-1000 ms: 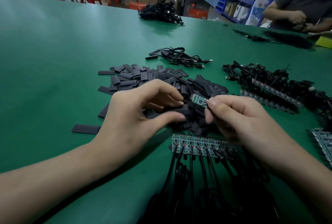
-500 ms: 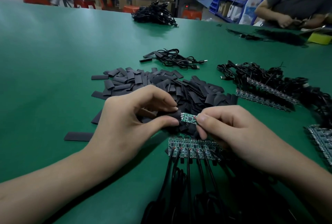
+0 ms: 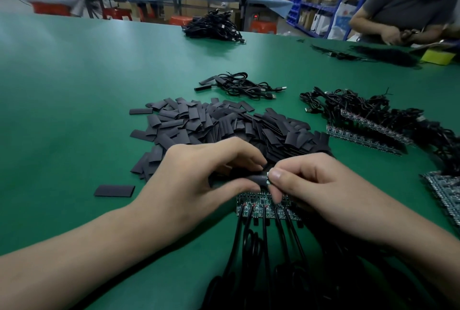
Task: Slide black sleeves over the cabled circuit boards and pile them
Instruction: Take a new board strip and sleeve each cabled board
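- The left hand pinches a black sleeve between the thumb and curled fingers, just above the table.
- The right hand meets it fingertip to fingertip. Its thumb and forefinger pinch the board.
- Only a sliver of green shows at the sleeve's mouth; the rest of the board is inside the sleeve or hidden by fingers.
- Right under both hands lies a row of bare boards, side by side. Their cables run back toward the person into a dark tangle.
- Just behind the hands spreads a loose heap of sleeves.
- One stray sleeve lies flat, apart to the left.
- Beyond the heap sits a small pile of sleeved boards, cables coiled and plugs pointing right.
- To the right are more board rows, lined up under tangled black leads.
- A cable bundle rests near the far edge.
- A second person sits at the far right corner with hands together. I can't make out what they hold.
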